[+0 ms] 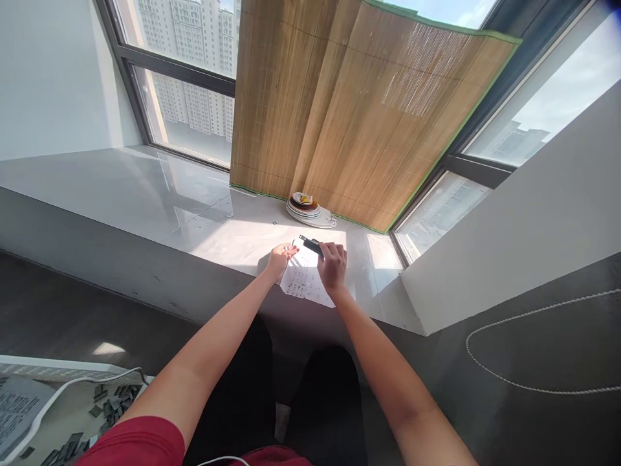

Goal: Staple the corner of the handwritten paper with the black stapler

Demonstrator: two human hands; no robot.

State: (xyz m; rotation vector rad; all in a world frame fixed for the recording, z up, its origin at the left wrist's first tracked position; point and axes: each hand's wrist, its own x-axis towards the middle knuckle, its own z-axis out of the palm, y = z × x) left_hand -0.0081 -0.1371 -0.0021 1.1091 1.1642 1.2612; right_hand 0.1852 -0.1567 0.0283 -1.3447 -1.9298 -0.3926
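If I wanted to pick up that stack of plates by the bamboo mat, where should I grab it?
Probably grip the stack of plates under the bottom plate's wide rim, coming from the near, open side; the bamboo mat stands close behind it, and the flat rim overhangs the sill.

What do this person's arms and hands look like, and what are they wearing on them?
Both forearms are bare down to the left hand and right hand: no gloves, and no watch or rings that I can see. A short red sleeve shows on the left upper arm.

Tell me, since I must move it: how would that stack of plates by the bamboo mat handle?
The stack of plates is probably heavy and breakable. Its plates look unevenly piled, so they may shift if tilted. On the glossy sill it would likely slide when pushed.
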